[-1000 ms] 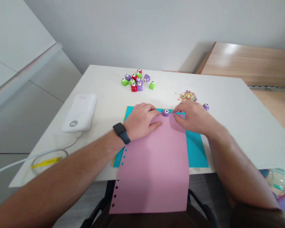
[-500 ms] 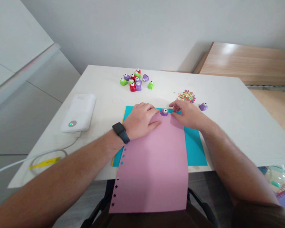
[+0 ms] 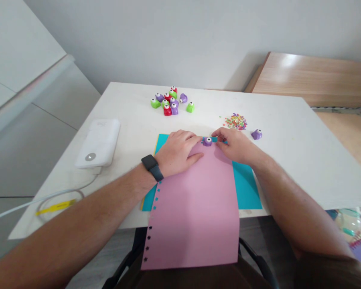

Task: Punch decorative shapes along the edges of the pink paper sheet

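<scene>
Purple punch [image 3: 207, 141] sits on far edge of pink sheet [image 3: 195, 204], between hands; right hand [image 3: 234, 144] pinching it, left hand [image 3: 177, 152] flat on sheet, fingertips just beside.

A purple punch [image 3: 207, 141] sits on the pink sheet's [image 3: 195, 208] far edge between both hands. The left hand [image 3: 177, 152] lies flat on the sheet; the right hand's [image 3: 236, 145] fingertips touch the punch.

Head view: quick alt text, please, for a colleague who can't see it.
Both hands work a small purple punch at the far edge of a pink sheet: left hand flat on the sheet, right hand beside the punch. More punches and confetti lie beyond.
</scene>
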`<state>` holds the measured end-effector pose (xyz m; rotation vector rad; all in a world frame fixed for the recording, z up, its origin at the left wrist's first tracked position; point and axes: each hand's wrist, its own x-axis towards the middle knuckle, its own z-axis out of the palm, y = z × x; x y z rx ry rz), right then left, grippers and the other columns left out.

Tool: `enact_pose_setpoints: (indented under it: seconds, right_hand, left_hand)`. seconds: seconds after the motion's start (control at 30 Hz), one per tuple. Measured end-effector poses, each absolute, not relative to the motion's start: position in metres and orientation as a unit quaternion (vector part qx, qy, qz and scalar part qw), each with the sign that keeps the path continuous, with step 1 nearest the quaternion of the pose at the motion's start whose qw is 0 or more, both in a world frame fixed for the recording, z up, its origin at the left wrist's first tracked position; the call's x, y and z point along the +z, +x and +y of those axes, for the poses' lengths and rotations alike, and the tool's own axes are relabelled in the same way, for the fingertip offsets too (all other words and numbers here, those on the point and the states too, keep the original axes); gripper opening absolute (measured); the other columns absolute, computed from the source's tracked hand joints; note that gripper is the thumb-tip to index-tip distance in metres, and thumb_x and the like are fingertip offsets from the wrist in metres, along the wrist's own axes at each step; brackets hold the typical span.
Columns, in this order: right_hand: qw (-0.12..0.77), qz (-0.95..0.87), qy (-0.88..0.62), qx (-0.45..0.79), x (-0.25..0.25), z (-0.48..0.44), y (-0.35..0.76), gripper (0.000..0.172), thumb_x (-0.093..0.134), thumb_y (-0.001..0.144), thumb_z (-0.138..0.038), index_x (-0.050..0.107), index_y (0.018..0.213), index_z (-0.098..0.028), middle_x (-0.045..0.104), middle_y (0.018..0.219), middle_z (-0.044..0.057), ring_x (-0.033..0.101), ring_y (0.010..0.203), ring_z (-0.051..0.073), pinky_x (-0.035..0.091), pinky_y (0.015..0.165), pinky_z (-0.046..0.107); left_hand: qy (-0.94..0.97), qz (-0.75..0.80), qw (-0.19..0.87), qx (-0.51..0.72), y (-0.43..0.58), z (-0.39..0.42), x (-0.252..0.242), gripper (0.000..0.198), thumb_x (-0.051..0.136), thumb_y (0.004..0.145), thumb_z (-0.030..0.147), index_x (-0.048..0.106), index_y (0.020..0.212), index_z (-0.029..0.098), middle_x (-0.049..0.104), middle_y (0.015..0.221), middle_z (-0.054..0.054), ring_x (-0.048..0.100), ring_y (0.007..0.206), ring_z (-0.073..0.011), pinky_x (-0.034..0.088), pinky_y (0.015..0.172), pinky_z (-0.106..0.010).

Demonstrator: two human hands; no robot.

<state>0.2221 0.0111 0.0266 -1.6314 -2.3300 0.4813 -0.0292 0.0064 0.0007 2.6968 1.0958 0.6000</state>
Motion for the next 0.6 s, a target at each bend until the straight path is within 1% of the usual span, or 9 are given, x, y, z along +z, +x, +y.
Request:
enact_pose_setpoints:
  seconds: [0.17, 0.47, 0.6]
  right_hand:
    - [0.128, -0.806, -0.556, 0.160, 0.0248, 0.0122, 0.2223, 0.032, 0.061, 0.090, -0.011, 0.074, 0.119, -0.017, 0.079, 0.100, 0.008, 0.071, 0.092, 0.024, 0.049, 0.083, 0.032]
    - [0.126, -0.811, -0.555, 0.138, 0.0257, 0.0116, 0.2198, 0.034, 0.059, 0.089, -0.010, 0.076, 0.117, -0.018, 0.080, 0.100, 0.007, 0.070, 0.090, 0.024, 0.049, 0.081, 0.033]
    - [0.129, -0.816, -0.549, 0.126, 0.0234, 0.0126, 0.2209, 0.033, 0.059, 0.089, -0.011, 0.075, 0.117, -0.018, 0.079, 0.101, 0.009, 0.070, 0.092, 0.025, 0.050, 0.085, 0.035]
  left_hand:
    - [0.903, 0.364, 0.098, 0.207, -0.0291, 0.0072, 0.0009, 0.047, 0.068, 0.100, 0.043, 0.064, 0.138, 0.016, 0.070, 0.133, -0.012, 0.062, 0.125, -0.0314, 0.046, 0.111, -0.049]
    - [0.902, 0.363, 0.103, 0.209, -0.0283, 0.0078, 0.0004, 0.045, 0.067, 0.099, 0.042, 0.064, 0.137, 0.018, 0.070, 0.132, -0.013, 0.063, 0.124, -0.0320, 0.047, 0.109, -0.050]
    - [0.902, 0.363, 0.104, 0.209, -0.0281, 0.0074, 0.0010, 0.045, 0.066, 0.100, 0.043, 0.064, 0.137, 0.018, 0.070, 0.132, -0.013, 0.063, 0.124, -0.0319, 0.047, 0.109, -0.050]
